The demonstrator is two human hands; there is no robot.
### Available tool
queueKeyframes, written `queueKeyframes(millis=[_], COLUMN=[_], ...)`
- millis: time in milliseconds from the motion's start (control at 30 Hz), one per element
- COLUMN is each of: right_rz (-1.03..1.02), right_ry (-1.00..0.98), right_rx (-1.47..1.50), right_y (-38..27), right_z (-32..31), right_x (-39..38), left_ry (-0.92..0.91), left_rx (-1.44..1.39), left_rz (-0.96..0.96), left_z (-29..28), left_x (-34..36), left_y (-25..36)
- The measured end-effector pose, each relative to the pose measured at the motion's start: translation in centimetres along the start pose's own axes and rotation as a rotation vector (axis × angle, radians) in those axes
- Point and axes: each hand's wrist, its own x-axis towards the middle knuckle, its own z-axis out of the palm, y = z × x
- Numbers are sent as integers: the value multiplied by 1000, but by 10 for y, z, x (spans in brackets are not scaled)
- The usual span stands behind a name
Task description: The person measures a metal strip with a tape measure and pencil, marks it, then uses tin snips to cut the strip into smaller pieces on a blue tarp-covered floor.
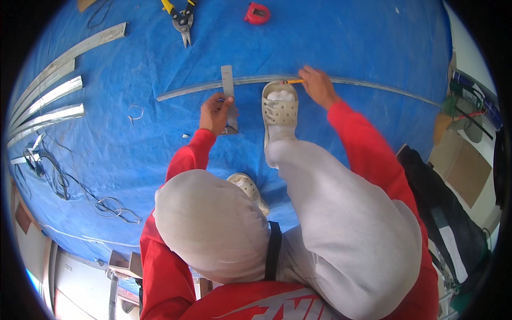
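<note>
A long thin metal strip point(250, 80) lies across the blue sheet, running from left to right in front of me. Across it lies a flat grey metal square point(228, 80), its blade crossing the strip. My left hand point(215, 113) grips the square's near part, thumb on its edge. My right hand point(318, 87) is at the strip farther right, fingers pinched round a yellow pencil point(293, 81) whose pinkish end points left. Between my hands, a beige clog point(278, 109) on my foot has its toe at the strip and close to the pencil.
Tin snips point(183, 24) with yellow handles and a red tape measure point(257, 14) lie at the far side. Several metal profiles point(69, 85) rest at the left, near a tangled dark cable point(61, 178). A black bag point(442, 208) and cardboard point(469, 176) stand at the right.
</note>
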Motion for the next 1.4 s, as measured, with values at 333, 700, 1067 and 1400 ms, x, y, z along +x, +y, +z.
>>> queueKeyframes(millis=[333,700,1067,1400], right_rz=[87,135,29,85], right_ry=[-77,-86,30,54], right_rx=[22,104,18,4], right_y=[-9,-10,-8,-11], right_z=[-6,-25,0,6], right_x=[2,17,11,13], left_ry=[-19,-66,-10,-83], left_rx=[4,3,-1,-91], left_rz=[-58,-80,-9,7], left_z=[11,12,14,-9], left_x=[13,23,24,40], left_y=[-1,-6,10,22])
